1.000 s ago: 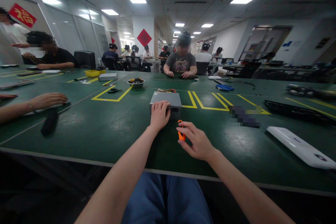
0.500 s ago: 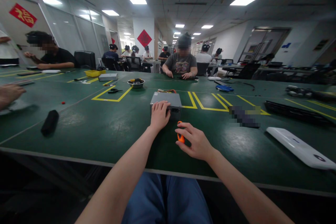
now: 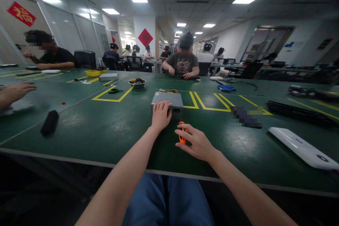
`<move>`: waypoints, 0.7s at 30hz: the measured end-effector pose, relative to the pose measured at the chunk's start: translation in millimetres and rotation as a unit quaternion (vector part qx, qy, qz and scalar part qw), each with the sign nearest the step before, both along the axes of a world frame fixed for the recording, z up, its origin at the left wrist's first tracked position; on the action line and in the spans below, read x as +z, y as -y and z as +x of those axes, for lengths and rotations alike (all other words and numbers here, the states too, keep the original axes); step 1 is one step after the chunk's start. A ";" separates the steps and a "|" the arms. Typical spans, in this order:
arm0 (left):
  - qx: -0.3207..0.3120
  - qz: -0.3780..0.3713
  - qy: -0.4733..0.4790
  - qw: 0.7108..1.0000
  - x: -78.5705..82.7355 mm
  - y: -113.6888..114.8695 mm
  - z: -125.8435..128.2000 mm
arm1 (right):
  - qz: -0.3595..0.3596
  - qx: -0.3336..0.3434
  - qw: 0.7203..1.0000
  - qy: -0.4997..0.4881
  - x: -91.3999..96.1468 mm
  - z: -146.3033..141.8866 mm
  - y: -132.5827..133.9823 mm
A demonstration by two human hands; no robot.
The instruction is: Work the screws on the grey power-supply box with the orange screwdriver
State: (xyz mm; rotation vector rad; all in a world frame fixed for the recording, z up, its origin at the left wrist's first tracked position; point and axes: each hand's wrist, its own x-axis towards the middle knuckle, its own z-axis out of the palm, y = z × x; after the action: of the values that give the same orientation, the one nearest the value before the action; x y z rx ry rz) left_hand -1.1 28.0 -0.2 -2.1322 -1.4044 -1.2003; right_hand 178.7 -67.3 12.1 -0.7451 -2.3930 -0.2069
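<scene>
Orange plastic tool [image 3: 182,132] pinched in your right hand's [image 3: 194,143] fingers, long axis pointing forward at the metal power supply [image 3: 173,99]; your left hand [image 3: 160,115] lies flat on it, near the green workbench's [image 3: 79,130] front edge.

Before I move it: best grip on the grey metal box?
Probably the left and right side walls, coming down from above. The grey metal box lies flat and squared-off on the green mat, with the left hand resting on top, so both sides are open to the fingers. Avoid the far edge: coloured wires show behind it.
</scene>
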 end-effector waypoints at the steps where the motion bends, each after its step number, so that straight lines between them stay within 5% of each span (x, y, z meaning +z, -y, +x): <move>1: 0.000 0.001 -0.001 1.000 -0.2 -0.1 0.0 | 0.002 0.003 1.000 0.009 0.3 0.6 0.2; 15: 0.002 -0.002 -0.003 1.000 0.1 -0.2 -0.6 | 0.013 0.026 0.995 -0.093 -2.9 2.6 -3.9; 21: -0.001 0.003 -0.001 1.000 -0.4 -0.9 -0.4 | -0.008 0.014 1.000 -0.026 -0.1 4.2 -1.4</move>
State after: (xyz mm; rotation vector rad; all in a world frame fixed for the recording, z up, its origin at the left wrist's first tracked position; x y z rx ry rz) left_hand -1.5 28.8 -0.6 -2.1301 -1.3965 -1.2003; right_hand 182.9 -65.9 12.0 -0.7163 -2.3564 -0.1551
